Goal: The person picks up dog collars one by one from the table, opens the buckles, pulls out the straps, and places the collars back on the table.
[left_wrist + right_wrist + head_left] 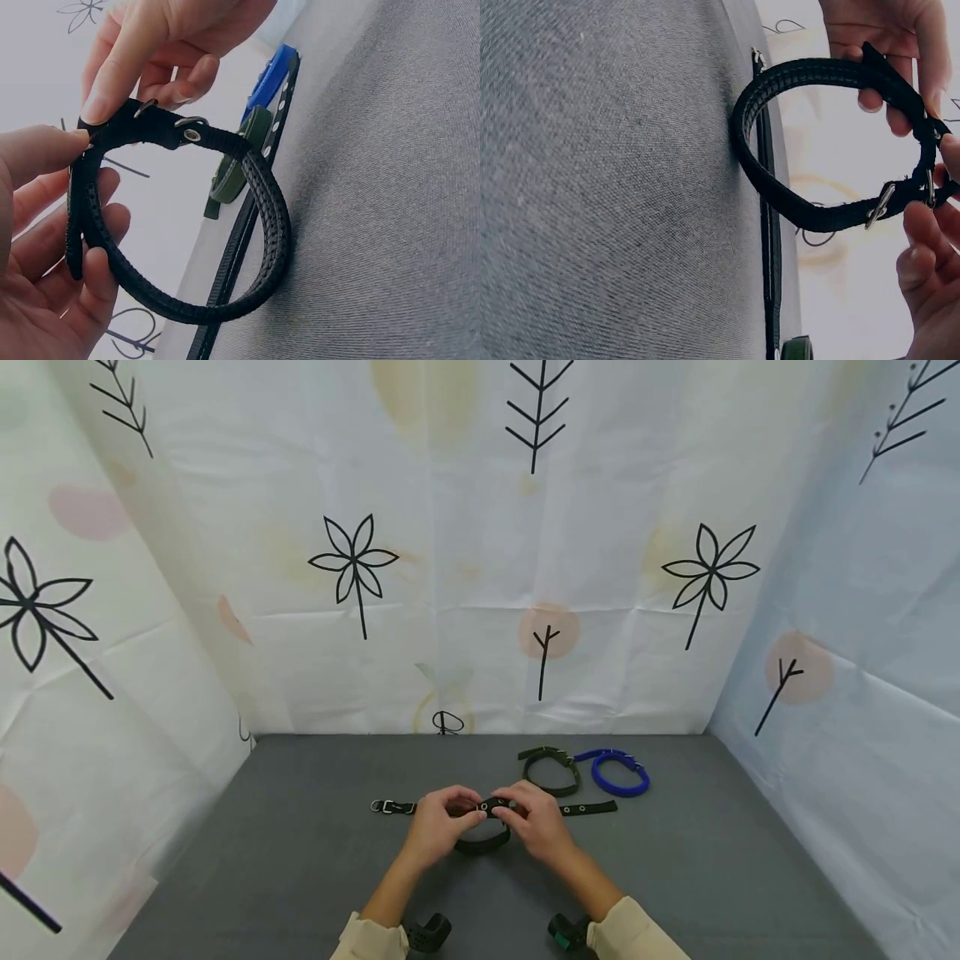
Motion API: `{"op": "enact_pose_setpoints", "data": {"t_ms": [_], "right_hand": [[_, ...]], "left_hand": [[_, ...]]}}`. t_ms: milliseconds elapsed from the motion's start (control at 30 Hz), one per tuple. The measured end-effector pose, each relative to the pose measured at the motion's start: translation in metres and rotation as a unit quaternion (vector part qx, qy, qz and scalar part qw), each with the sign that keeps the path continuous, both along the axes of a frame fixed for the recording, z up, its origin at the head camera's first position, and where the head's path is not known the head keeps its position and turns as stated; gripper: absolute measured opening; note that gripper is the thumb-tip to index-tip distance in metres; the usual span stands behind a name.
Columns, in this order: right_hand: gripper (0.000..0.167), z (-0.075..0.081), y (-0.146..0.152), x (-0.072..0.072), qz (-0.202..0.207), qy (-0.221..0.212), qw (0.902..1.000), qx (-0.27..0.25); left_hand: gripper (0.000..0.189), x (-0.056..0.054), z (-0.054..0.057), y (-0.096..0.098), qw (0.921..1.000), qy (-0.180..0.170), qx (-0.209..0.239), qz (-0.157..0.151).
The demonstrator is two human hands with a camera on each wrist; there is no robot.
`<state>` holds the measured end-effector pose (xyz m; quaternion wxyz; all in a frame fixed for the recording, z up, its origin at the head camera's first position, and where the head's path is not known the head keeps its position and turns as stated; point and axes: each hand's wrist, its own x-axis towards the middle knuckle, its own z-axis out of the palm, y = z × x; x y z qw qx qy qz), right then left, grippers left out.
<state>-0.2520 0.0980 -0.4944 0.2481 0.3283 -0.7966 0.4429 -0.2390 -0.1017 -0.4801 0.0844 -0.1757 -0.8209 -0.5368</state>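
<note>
Both hands hold a black pet collar (pixel 483 846), bent into a loop over the table. In the left wrist view, its stitched band (pixel 274 217) hangs down toward the table, with a metal buckle (pixel 146 109) and a ring (pixel 191 122) at the top. My left hand (pixel 435 827) pinches the strap near the buckle end, and the strap's free tail (pixel 74 247) lies along its fingers. My right hand (pixel 540 822) pinches the collar beside the buckle, thumb on the strap. Fingers partly cover the joined ends.
Behind the hands, a second black collar (pixel 588 808) lies stretched out flat on the grey table (pixel 675 877), its buckle to the left. A green collar (pixel 551 791) and a blue collar (pixel 621 790) lie looped farther back right. Patterned white sheets (pixel 465 527) enclose the table.
</note>
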Motion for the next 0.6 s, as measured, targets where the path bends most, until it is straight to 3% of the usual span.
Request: {"op": "enact_pose_setpoints", "data": {"t_ms": [200,300,467,600], "right_hand": [[0.013,-0.002,0.000,0.003,-0.002,-0.041,0.9981,-0.047],[0.013,-0.002,-0.002,0.007,-0.006,-0.072,0.9928,-0.095],[0.010,0.011,-0.008,0.021,0.004,-0.171,0.9677,-0.185],[0.012,0.017,-0.010,0.030,0.020,-0.237,0.9429,-0.233]], "left_hand": [[0.015,0.005,0.003,0.003,0.9998,-0.013,0.012,-0.005],[0.015,0.013,0.014,0.005,0.9996,-0.015,0.022,-0.008],[0.015,0.026,0.036,0.007,0.9989,-0.025,0.038,-0.015],[0.014,0.024,0.031,0.007,0.9988,-0.024,0.041,-0.014]]}}
